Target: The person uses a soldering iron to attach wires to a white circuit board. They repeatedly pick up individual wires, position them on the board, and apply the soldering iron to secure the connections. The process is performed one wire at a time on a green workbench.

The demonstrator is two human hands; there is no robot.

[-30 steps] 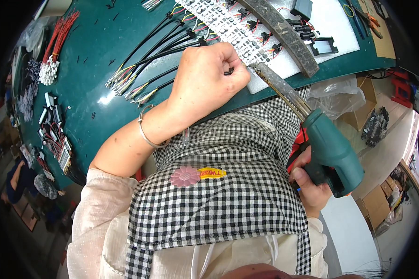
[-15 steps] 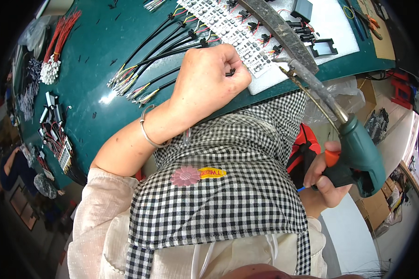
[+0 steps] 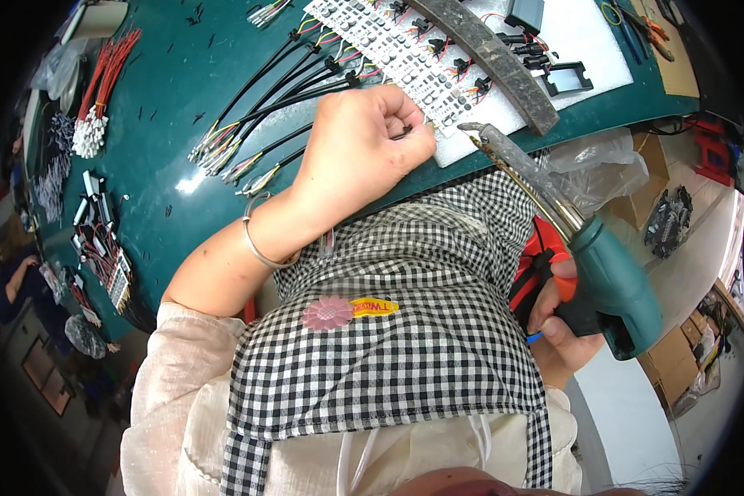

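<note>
My left hand [image 3: 362, 142] rests as a closed fist on the green table [image 3: 174, 99], pinching the end of a thin black wire [image 3: 306, 95] at the edge of a white panel of small circuit boards [image 3: 405, 51]. My right hand [image 3: 558, 318] grips the teal handle of a soldering gun [image 3: 612, 285] beside my lap. Its long metal barrel [image 3: 521, 169] points up and left, with the tip near the panel's front edge.
Several black cables with coloured wire ends [image 3: 248, 140] fan out left of my fist. A bundle of red wires [image 3: 99, 91] lies far left. A dark curved bar [image 3: 492, 58] crosses the white foam sheet [image 3: 570, 41]. Small connectors [image 3: 99, 248] sit at the table's left edge.
My right hand has swung the soldering gun outward to the right and raised its tip toward the panel. My left fist has stayed where it was.
</note>
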